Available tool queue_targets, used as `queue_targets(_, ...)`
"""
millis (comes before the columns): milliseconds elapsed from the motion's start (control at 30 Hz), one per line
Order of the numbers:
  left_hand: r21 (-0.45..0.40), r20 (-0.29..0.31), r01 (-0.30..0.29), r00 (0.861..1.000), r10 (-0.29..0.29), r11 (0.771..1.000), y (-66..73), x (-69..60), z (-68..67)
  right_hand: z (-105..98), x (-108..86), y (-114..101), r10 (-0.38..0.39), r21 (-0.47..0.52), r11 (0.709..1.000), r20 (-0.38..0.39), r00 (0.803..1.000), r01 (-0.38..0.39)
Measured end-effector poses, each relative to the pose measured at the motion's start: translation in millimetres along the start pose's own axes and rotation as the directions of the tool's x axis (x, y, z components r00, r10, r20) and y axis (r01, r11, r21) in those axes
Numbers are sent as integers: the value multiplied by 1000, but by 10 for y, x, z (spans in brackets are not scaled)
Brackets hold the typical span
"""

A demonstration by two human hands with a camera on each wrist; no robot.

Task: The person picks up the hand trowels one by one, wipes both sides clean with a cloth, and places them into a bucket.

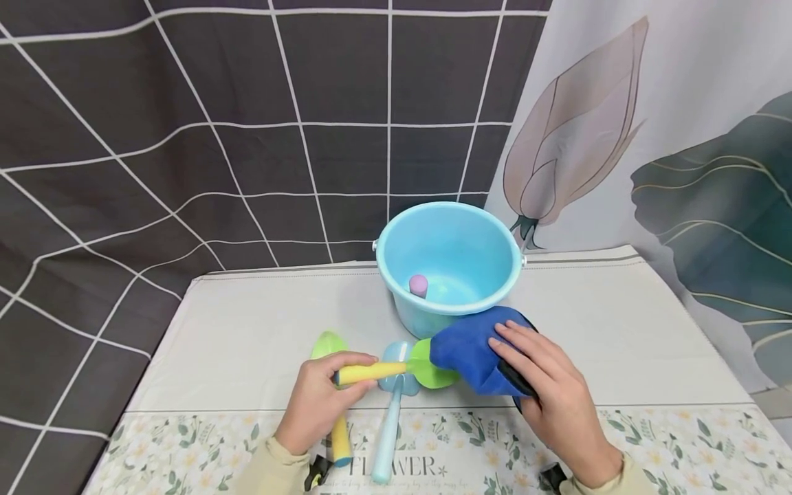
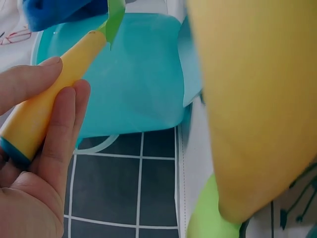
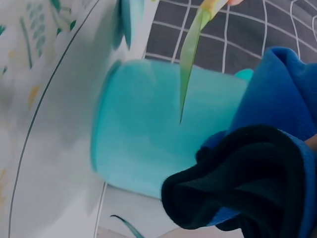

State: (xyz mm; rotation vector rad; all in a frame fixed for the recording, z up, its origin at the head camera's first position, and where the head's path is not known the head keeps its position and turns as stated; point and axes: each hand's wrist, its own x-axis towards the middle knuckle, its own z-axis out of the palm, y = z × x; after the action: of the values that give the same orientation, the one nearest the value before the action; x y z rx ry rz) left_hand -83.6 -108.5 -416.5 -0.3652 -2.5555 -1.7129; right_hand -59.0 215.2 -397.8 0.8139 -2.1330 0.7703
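Observation:
My left hand (image 1: 324,395) pinches the yellow handle of a toy trowel (image 1: 371,372) between thumb and fingers. Its green blade (image 3: 189,54) points right, held in front of the light blue bucket (image 1: 402,313). A blue cloth (image 1: 476,347) with black edging hangs bunched from my right hand (image 1: 553,392), whose fingers lie over it. From above the cloth covers part of the blade; a gap shows between them in the right wrist view. Below my left hand lies a second trowel (image 1: 340,440), yellow-handled and green-bladed. Beside that is a light blue shovel (image 1: 388,433).
Inside the bucket, by its left wall, stands a small thing with a rounded purple top (image 1: 418,284). The table (image 1: 266,316) carries a white cover with a flowered front band. Behind it hang a dark checked curtain (image 1: 346,75) and a pale leaf-patterned one (image 1: 594,206).

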Motion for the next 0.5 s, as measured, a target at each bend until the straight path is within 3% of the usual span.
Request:
queue_targets(267, -7, -11, 0, 1000, 0, 1000, 5, 4, 72, 110, 106, -151, -142, 14, 989, -146, 979, 145)
queue_targets(500, 6, 5, 35, 999, -35, 999, 32, -7, 108, 244, 154, -266, -258, 30, 961, -244, 935, 274)
